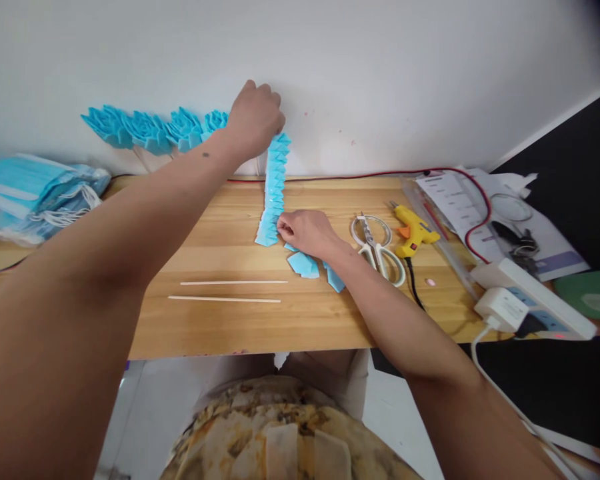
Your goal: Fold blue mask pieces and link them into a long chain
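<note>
A long row of overlapping light-blue folded petals (275,180) runs from the wall side toward the table's front. My left hand (257,117) is closed at the far end of this row, beside the blue flowers; its fingertips are turned away from view. A thin stem shows below that hand. My right hand (307,233) has its fingers pinched together against the right side of the row's near end, and what they grip is hidden. Loose blue petals (304,265) lie just below my right wrist, partly covered by it.
Several blue flowers on stems (147,130) lean along the wall. Two thin sticks (225,299) lie in front. White-handled scissors (375,250), a yellow glue gun (414,230) and a power strip (540,300) are on the right. Bagged face masks (35,197) lie left.
</note>
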`<state>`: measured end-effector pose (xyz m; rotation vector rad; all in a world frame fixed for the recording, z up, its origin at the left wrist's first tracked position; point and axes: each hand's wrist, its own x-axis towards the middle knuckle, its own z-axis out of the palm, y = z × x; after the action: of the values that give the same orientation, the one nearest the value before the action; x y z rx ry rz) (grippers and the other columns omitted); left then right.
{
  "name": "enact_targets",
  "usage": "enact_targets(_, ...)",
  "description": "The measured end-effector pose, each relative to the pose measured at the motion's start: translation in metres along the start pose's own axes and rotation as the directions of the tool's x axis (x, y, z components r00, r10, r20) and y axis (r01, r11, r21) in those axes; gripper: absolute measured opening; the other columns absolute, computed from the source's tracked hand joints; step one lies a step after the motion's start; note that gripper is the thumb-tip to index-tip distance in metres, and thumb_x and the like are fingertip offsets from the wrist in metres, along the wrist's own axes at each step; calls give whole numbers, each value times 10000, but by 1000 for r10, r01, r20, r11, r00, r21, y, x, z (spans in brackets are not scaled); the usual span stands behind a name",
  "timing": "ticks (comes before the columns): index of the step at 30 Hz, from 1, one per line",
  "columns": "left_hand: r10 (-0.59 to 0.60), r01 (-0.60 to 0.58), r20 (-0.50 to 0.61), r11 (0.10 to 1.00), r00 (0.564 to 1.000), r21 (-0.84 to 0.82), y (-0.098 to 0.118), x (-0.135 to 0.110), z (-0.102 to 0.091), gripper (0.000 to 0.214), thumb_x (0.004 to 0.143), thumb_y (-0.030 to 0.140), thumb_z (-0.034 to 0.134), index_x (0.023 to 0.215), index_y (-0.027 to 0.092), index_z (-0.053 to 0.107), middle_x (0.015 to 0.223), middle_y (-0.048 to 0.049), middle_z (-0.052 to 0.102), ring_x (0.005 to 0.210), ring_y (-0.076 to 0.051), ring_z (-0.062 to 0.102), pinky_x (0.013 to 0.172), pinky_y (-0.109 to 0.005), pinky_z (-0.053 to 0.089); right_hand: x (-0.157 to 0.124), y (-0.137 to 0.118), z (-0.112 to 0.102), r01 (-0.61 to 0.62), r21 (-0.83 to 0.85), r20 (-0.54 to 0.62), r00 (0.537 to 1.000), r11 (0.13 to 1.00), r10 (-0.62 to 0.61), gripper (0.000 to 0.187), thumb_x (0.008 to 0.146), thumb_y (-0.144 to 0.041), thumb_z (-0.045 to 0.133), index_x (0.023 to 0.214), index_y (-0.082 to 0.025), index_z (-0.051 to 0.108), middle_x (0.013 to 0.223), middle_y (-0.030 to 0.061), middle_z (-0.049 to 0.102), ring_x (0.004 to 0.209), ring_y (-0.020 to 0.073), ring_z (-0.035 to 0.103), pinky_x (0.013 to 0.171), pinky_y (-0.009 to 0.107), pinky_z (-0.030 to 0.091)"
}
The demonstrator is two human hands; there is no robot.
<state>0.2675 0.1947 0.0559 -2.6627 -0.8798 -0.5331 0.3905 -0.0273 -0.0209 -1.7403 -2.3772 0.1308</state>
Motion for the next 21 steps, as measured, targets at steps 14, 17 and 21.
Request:
enact_targets(14,-120,108,-176,991,977,-78,43,-4,-59,333,836,112,541,1066,170,774,1139,-183,661,1135,-408,518,858,-614,356,1,0,-3,-23,-12,26,999,1000,23,226,940,-247,473,944,-228,699,932,33,756,790,178,631,592,308,227)
enact_targets(17,-100,84,-192,992,976,-92,61,-20,-73,321,842,106,538,1049,170,775,1117,-160,678,1129,-411,556,855,-591,403,0,0,-4,-5,-42,35,999,999,6,277,979,-273,423,961,-222,695,950,45,756,800,194,644,588,321,212)
enact_targets(21,-68,53,-124,992,990,-118,87,-63,-95,314,882,174,522,1073,226,766,1122,-103,689,1126,-372,586,904,-529,440,-2,0,-7,8,-66,60,998,998,-4,335,1009,-295,371,987,-217,696,956,70,754,811,218,650,598,325,226)
